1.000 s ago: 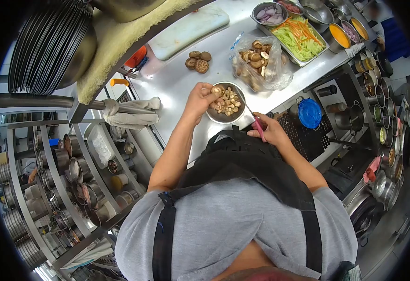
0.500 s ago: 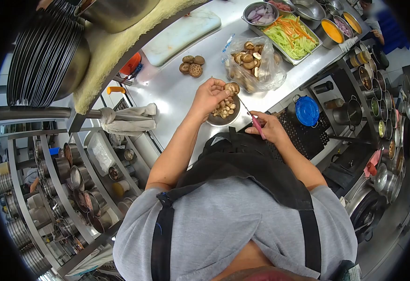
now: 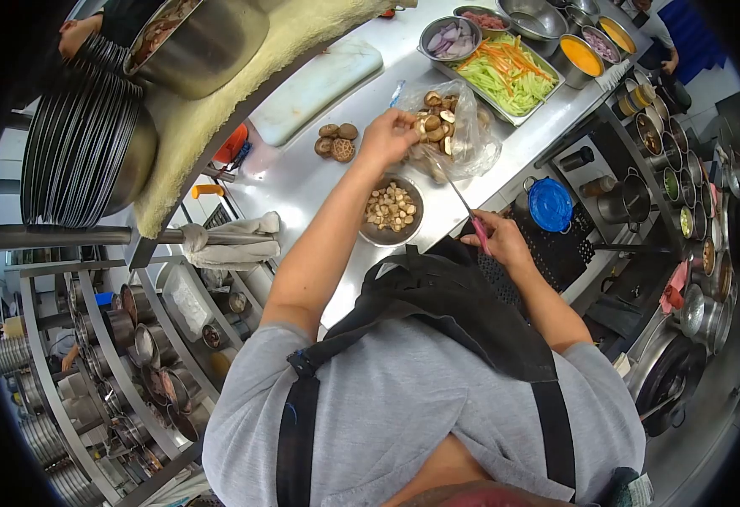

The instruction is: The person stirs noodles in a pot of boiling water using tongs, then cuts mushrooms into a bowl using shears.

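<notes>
My left hand point(image 3: 389, 135) is at the left edge of the clear plastic bag point(image 3: 477, 139) of mushrooms, its fingers pinched together; what they hold, if anything, is too small to make out. My right hand point(image 3: 500, 240) grips the pink handle of a knife point(image 3: 479, 232), whose thin blade points up and left toward the bag. Below my left forearm's wrist sits a metal bowl point(image 3: 414, 237) with small cut mushroom pieces point(image 3: 389, 207). Several brown mushroom caps point(image 3: 336, 143) lie on the steel counter, left of my left hand.
A white cutting board point(image 3: 317, 90) lies at the back left. Beyond the bag stand a tray of shredded vegetables point(image 3: 509, 74) and a bowl of onions point(image 3: 450, 39). A blue lid point(image 3: 550, 204) is at the right. Another person's hand point(image 3: 78, 35) shows by the stacked plates point(image 3: 84, 156).
My left hand has moved from over the bowl to the bag; the mushroom it held is no longer seen over the bowl. My right hand keeps the knife.
</notes>
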